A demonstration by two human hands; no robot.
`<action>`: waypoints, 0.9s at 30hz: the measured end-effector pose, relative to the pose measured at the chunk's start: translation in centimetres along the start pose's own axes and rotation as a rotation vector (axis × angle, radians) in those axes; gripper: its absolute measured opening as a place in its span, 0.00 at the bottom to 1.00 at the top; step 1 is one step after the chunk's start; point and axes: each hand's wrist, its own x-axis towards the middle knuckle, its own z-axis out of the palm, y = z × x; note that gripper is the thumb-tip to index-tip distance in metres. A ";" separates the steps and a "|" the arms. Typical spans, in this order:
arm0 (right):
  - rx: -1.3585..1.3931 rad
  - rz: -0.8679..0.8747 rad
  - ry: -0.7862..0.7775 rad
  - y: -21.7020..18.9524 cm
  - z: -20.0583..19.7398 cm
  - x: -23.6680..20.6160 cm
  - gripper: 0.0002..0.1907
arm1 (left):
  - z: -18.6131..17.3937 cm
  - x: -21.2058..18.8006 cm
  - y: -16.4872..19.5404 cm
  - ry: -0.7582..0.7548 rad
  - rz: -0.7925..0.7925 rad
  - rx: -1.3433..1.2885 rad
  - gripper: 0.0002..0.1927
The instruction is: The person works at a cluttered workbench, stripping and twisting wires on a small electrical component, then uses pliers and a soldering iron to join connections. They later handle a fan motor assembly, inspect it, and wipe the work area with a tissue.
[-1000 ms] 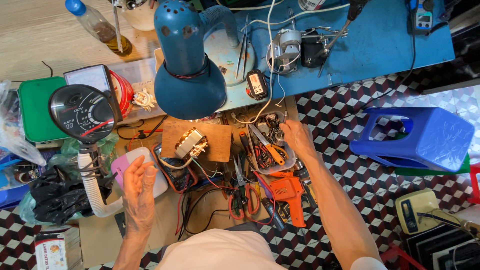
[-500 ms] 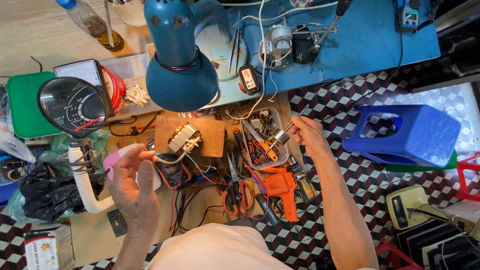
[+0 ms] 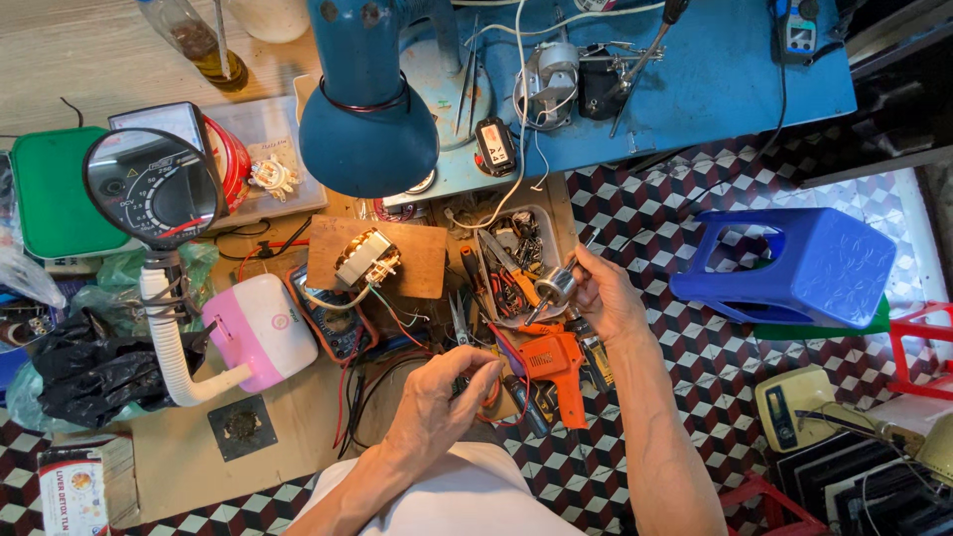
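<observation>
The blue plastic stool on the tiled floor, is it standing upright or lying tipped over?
Tipped over. The blue stool lies on its side on the checkered floor; a side wall with its cut-out opening faces up, and no leg stands on the floor.

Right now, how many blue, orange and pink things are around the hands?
Blue: 3, desk lamp, plastic stool, work board
Orange: 1, soldering gun
Pink: 1, pink-and-white lamp base
Total: 5
</observation>
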 end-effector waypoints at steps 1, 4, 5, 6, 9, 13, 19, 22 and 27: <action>0.028 -0.011 -0.024 0.4 0.0 -0.3 0.15 | 0.0 0.0 -0.5 -0.043 -0.081 -0.054 0.07; 0.135 0.004 -0.061 1.5 1.0 -1.6 0.13 | -0.2 -0.1 -1.8 -0.042 -0.180 -0.075 0.10; 0.172 0.014 -0.070 1.7 1.6 -2.1 0.12 | -0.3 -0.2 -2.2 -0.051 -0.225 -0.156 0.11; 0.194 0.009 -0.093 1.8 2.2 -2.5 0.12 | -0.4 -0.1 -2.6 -0.062 -0.268 -0.237 0.12; 0.189 -0.020 -0.073 2.2 4.4 -4.1 0.12 | -0.7 0.0 -3.5 -0.061 -0.329 -0.354 0.15; -0.010 -0.091 0.092 2.4 6.7 -6.2 0.12 | -0.8 0.3 -4.9 -0.065 -0.301 -0.502 0.18; -0.154 -0.176 0.127 3.2 8.8 -8.0 0.11 | -0.4 0.2 -6.8 -0.107 -0.328 -0.452 0.19; -0.179 -0.183 0.138 3.3 9.4 -8.3 0.11 | -0.3 0.2 -7.4 -0.102 -0.327 -0.543 0.17; -0.200 -0.225 0.147 3.9 9.5 -8.1 0.11 | -0.7 0.0 -8.2 -0.125 -0.315 -0.543 0.18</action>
